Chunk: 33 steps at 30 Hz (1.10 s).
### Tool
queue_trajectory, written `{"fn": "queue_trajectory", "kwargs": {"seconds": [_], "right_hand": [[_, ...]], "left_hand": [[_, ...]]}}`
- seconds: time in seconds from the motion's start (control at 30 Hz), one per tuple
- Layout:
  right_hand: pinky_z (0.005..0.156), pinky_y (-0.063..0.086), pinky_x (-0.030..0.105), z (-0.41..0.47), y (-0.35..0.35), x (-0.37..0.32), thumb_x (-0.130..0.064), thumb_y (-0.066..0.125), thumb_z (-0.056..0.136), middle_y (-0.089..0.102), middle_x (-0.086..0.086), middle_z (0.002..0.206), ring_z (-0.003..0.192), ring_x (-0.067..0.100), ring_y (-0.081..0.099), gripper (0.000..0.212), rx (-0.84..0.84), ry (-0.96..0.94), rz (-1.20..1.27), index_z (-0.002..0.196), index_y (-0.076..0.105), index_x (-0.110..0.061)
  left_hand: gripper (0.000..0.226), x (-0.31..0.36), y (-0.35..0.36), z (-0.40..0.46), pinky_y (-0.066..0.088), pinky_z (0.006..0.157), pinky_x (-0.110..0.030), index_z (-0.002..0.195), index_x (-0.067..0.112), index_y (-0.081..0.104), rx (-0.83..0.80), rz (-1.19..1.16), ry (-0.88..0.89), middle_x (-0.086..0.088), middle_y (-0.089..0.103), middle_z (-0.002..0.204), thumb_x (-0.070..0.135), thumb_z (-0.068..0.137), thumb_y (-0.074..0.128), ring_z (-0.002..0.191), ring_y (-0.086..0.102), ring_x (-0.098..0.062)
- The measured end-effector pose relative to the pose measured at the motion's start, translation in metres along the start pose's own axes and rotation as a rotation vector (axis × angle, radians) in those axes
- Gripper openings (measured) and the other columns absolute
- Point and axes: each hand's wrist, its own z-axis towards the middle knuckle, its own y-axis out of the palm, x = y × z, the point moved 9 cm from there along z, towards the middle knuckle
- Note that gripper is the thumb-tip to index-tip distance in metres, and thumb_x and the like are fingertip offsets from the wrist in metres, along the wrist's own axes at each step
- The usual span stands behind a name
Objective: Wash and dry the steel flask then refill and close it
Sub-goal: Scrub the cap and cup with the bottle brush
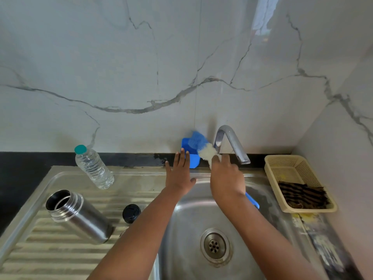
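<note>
Over the sink basin [187, 223], the right hand [226, 176] has its grip around a bottle brush [201, 145], bristles up by the tap [232, 144]. Left hand [178, 174] spreads open, gripping nothing. Well left of it, the steel flask [78, 217] stands uncapped on the drainboard [40, 253], black cap [131, 213] between.

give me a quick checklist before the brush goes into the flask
1. Steel flask open: ok, lid off, mouth clear.
2. Black cap out of the way: ok, on the drainboard beside the flask.
3. Bottle brush in hand: ok, right hand grips its blue handle.
4. Left hand free to steady the flask: ok, fingers spread, empty.
5. Water from tap: cannot tell, no stream visible.
6. Soap on bristles: cannot tell.
</note>
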Motion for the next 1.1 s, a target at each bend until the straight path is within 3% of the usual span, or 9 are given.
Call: {"fn": "queue_trajectory", "kwargs": {"seconds": [0.27,0.57,0.73,0.83,0.9,1.1], "right_hand": [[0.086,0.052,0.033,-0.027,0.031,0.017,0.003,0.051,0.092,0.034,0.009,0.138,0.113,0.025,0.054,0.071,0.028,-0.020,0.096,0.152,0.018,-0.015],[0.088,0.053,0.035,-0.031,0.038,0.029,0.005,0.048,0.091,0.035,0.008,0.138,0.113,0.026,0.054,0.074,0.034,0.006,0.185,0.153,0.017,-0.018],[0.080,0.050,0.034,-0.044,0.028,0.042,0.007,0.044,0.089,0.037,0.006,0.137,0.106,0.026,0.058,0.077,0.146,0.031,0.281,0.155,0.018,-0.023],[0.070,0.050,0.035,-0.061,0.025,0.056,0.005,0.045,0.091,0.043,0.004,0.131,0.092,0.026,0.061,0.071,0.224,0.031,0.390,0.153,0.029,-0.024],[0.063,0.053,0.039,-0.075,0.028,0.062,0.004,0.048,0.091,0.051,0.005,0.122,0.082,0.027,0.062,0.064,0.265,0.004,0.461,0.148,0.041,-0.023],[0.061,0.053,0.047,-0.124,0.067,0.075,0.003,0.050,0.087,0.054,0.004,0.114,0.079,0.033,0.064,0.061,0.180,0.017,0.508,0.140,0.051,-0.027]], "left_hand": [[0.101,-0.001,-0.001,-0.002,0.002,0.122,-0.056,0.153,0.016,-0.022,-0.067,0.059,-0.018,-0.003,-0.027,0.162,0.045,0.096,0.056,0.151,-0.017,-0.022],[0.103,0.001,-0.002,-0.002,0.004,0.122,-0.054,0.152,0.015,-0.024,-0.077,0.094,-0.014,-0.004,-0.028,0.162,0.041,0.096,0.058,0.152,-0.016,-0.022],[0.111,0.004,-0.026,-0.019,0.003,0.120,-0.055,0.146,0.029,-0.034,0.094,0.004,0.040,-0.007,-0.036,0.158,0.040,0.093,0.062,0.150,-0.020,-0.030],[0.104,-0.002,-0.041,-0.054,0.006,0.123,-0.049,0.154,0.028,-0.020,0.207,-0.126,0.075,-0.007,-0.025,0.162,0.041,0.092,0.063,0.152,-0.014,-0.029],[0.097,-0.014,-0.041,-0.088,0.010,0.123,-0.045,0.158,0.027,-0.003,0.258,-0.202,0.075,-0.008,-0.008,0.165,0.041,0.091,0.066,0.152,-0.003,-0.029],[0.074,-0.075,-0.016,-0.175,0.039,0.109,-0.046,0.144,0.014,0.045,0.244,-0.084,-0.048,-0.014,0.039,0.149,0.035,0.081,0.077,0.137,0.039,-0.036]]}}
